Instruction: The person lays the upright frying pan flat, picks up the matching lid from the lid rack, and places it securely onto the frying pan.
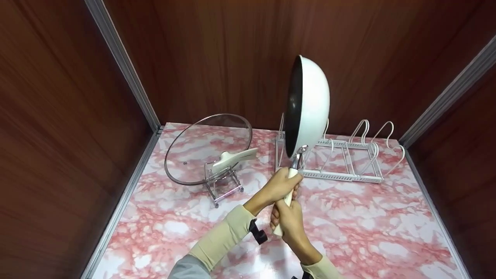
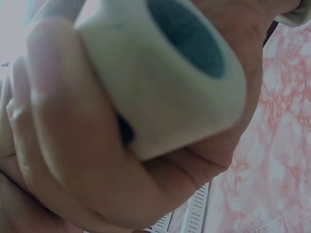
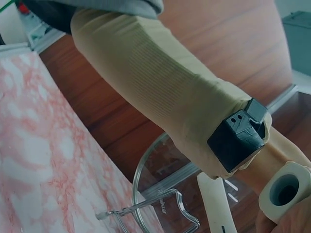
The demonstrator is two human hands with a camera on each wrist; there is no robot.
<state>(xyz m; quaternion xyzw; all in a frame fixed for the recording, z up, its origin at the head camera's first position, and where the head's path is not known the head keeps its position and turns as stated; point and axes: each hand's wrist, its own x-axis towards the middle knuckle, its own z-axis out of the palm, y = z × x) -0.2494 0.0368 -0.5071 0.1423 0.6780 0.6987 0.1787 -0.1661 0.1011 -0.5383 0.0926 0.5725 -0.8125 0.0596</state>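
A wok (image 1: pixel 314 100), white outside and dark inside, is held up on edge with its opening turned left. My left hand (image 1: pixel 281 185) grips its cream handle (image 1: pixel 288 198) close to the metal neck. Lower down, my right hand (image 1: pixel 291 220) wraps round the same handle near its end. The left wrist view shows curled fingers (image 2: pixel 82 131) round the handle, whose hollow end (image 2: pixel 194 92) faces the camera. In the right wrist view, the handle end (image 3: pixel 277 194) appears beside my left forearm (image 3: pixel 160 82).
A glass lid (image 1: pixel 207 133) with a cream handle (image 1: pixel 234 158) leans in a small chrome stand (image 1: pixel 228 192) at left. Behind the wok, a white wire rack (image 1: pixel 345 177) with upright loops stands at right. Brown panels (image 1: pixel 217 58) enclose the pink marbled table (image 1: pixel 166 217).
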